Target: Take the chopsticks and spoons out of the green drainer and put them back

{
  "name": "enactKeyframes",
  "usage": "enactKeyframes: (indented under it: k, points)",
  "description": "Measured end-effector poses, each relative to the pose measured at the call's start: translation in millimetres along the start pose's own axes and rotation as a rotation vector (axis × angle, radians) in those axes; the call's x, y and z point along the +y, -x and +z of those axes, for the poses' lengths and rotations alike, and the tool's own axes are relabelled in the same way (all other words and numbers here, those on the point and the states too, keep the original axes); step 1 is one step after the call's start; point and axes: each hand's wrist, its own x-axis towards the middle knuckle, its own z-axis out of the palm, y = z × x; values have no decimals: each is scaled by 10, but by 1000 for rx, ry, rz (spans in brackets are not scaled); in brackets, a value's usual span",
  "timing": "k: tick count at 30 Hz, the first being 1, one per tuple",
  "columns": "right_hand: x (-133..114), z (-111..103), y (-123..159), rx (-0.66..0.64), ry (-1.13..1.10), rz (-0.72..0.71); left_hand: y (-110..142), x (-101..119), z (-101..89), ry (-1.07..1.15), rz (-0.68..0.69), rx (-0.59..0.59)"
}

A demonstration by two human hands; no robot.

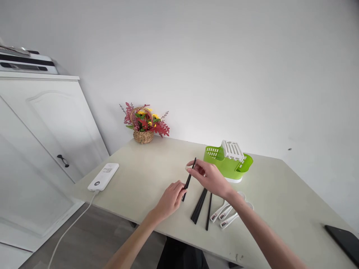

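Black chopsticks (189, 178) slant up between my two hands, above the table; whether it is one or a pair I cannot tell. My left hand (170, 197) is closed around the lower part. Near the upper end, my right hand (206, 174) pinches them between thumb and fingers. Below my right hand lies a bundle of black chopsticks (199, 207), with a separate chopstick (209, 213) just to its right. Three white spoons (228, 220) with labelled handles lie further right, partly hidden by my right forearm. Behind my right hand stands a green utensil holder (228, 167) with a white slotted top.
A wicker basket of artificial flowers (143, 136) stands at the back left. On the left edge lies a white power bank (103, 176) with a cable hanging down. A black phone (343, 241) lies at the right edge. White cabinets (42, 149) stand left of the table.
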Motion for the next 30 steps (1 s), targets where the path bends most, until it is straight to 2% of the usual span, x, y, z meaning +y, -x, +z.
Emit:
enactKeyframes:
  k: [5,9,13,18,22,25,30]
  points:
    - [-72,-115,33,25,33,-50,-2,21,-35,13,39,-14]
    - [-43,-117,88,36,66,-68,7,29,-69,135,37,-48]
    - [2,-100,119,16,77,-55,51,19,-64,182,-30,-82]
    - [-23,-124,123,-4,82,-43,82,-1,-42,197,-44,-75]
    - [-79,-175,133,56,72,-21,72,-10,-40,259,-72,-63]
    - [-113,-221,150,69,75,8,80,-28,-36,312,-61,-77]
    - [-157,-273,162,22,36,50,89,-84,-19,377,-29,-100]
